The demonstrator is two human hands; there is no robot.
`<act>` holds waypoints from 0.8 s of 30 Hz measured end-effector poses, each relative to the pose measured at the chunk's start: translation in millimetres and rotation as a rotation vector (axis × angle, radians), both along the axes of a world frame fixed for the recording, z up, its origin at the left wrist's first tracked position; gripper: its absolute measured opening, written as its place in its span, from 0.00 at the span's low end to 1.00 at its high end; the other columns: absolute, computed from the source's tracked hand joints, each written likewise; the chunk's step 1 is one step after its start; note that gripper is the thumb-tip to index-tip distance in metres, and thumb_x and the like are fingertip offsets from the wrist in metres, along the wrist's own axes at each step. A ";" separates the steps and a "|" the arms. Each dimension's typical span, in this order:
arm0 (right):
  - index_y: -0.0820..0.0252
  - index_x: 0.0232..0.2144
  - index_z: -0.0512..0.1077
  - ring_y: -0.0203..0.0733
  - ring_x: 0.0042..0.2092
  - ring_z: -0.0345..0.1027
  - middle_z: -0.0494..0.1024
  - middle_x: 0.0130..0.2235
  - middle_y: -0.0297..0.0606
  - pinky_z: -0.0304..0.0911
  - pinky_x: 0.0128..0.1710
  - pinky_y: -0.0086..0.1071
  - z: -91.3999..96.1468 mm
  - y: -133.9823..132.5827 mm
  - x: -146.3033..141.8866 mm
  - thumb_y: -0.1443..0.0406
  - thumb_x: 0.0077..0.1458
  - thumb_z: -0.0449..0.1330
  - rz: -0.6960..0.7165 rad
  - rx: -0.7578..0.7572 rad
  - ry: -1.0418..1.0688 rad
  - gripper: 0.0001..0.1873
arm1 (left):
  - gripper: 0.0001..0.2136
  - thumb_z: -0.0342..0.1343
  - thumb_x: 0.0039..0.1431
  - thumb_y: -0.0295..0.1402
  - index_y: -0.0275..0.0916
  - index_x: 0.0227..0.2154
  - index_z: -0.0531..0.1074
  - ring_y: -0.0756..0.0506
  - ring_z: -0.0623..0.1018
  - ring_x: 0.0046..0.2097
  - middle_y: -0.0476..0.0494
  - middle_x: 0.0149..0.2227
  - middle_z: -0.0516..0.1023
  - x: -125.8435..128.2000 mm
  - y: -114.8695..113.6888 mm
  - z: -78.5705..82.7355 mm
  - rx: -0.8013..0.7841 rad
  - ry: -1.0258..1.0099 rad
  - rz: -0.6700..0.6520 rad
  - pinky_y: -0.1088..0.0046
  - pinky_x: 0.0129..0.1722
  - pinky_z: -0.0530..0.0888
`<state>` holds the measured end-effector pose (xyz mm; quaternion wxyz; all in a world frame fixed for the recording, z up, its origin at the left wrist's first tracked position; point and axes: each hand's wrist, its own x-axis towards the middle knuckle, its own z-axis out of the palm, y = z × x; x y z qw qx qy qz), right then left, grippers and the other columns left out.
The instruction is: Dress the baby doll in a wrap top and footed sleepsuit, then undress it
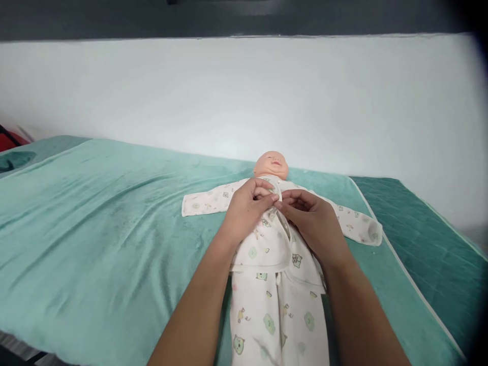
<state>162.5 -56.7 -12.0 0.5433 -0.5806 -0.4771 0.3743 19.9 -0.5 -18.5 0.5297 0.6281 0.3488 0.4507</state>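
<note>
A baby doll (271, 165) lies on its back, its head toward the wall. It wears a white baby jacket (263, 249) with small animal prints, both sleeves spread out to the sides, and matching trousers (259, 325). At the chest, my left hand (253, 201) pinches the jacket's front edge between thumb and fingers. My right hand (305, 211) grips the same edge right beside it, the thumbs nearly touching. Whatever fastener lies between the fingertips is hidden. Below the hands, the overlapping front flap hangs partly loose.
A light green blanket (114, 229) covers the bed under the doll, with soft folds on the left. Darker green quilted bedding (430, 244) shows at the right. Behind stands a white wall (190, 96). Something red (11, 140) is at the far left edge.
</note>
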 end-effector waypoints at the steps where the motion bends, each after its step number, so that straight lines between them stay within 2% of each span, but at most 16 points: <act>1: 0.58 0.38 0.77 0.36 0.32 0.67 0.78 0.34 0.37 0.62 0.31 0.29 0.8 -0.1 -0.5 0.54 0.48 0.66 0.000 -0.008 -0.021 0.17 | 0.11 0.58 0.58 0.37 0.41 0.43 0.70 0.51 0.72 0.32 0.52 0.29 0.74 -0.1 -0.2 0.4 0.001 0.004 -0.013 0.75 0.35 0.67; 5: 0.57 0.38 0.76 0.36 0.30 0.67 0.77 0.30 0.34 0.60 0.29 0.29 6.5 -1.2 -5.8 0.57 0.48 0.66 -0.046 -0.069 -0.159 0.15 | 0.14 0.55 0.61 0.39 0.43 0.49 0.68 0.51 0.72 0.32 0.53 0.29 0.72 -1.0 -2.1 3.3 0.044 0.079 -0.046 0.75 0.34 0.67; 9: 0.56 0.38 0.75 0.37 0.30 0.68 0.78 0.30 0.33 0.61 0.29 0.30 13.0 -2.6 -11.6 0.58 0.48 0.65 -0.073 -0.091 -0.268 0.14 | 0.13 0.55 0.61 0.39 0.44 0.47 0.69 0.51 0.70 0.32 0.53 0.28 0.70 -1.4 -3.2 5.0 0.079 0.130 -0.039 0.75 0.34 0.67; 15: 0.53 0.40 0.72 0.38 0.30 0.69 0.79 0.31 0.32 0.61 0.30 0.30 16.6 -4.8 -12.5 0.61 0.49 0.62 -0.064 -0.122 -0.360 0.13 | 0.09 0.54 0.60 0.36 0.43 0.42 0.72 0.51 0.70 0.32 0.51 0.30 0.71 -1.2 -3.6 5.0 0.037 0.119 -0.034 0.76 0.31 0.67; 21: 0.54 0.45 0.69 0.40 0.33 0.70 0.78 0.34 0.34 0.62 0.32 0.33 13.9 -9.2 -14.1 0.58 0.52 0.60 -0.081 -0.109 -0.487 0.17 | 0.09 0.56 0.57 0.34 0.43 0.41 0.73 0.52 0.68 0.30 0.52 0.29 0.69 -2.6 -3.0 3.2 0.035 0.139 -0.014 0.76 0.30 0.65; 24: 0.55 0.43 0.68 0.40 0.34 0.70 0.77 0.36 0.36 0.61 0.32 0.33 14.6 -13.5 -15.6 0.57 0.54 0.59 -0.103 -0.107 -0.597 0.15 | 0.09 0.57 0.56 0.33 0.42 0.40 0.73 0.53 0.64 0.28 0.54 0.27 0.64 -4.8 -2.4 2.0 0.057 0.160 0.014 0.77 0.29 0.63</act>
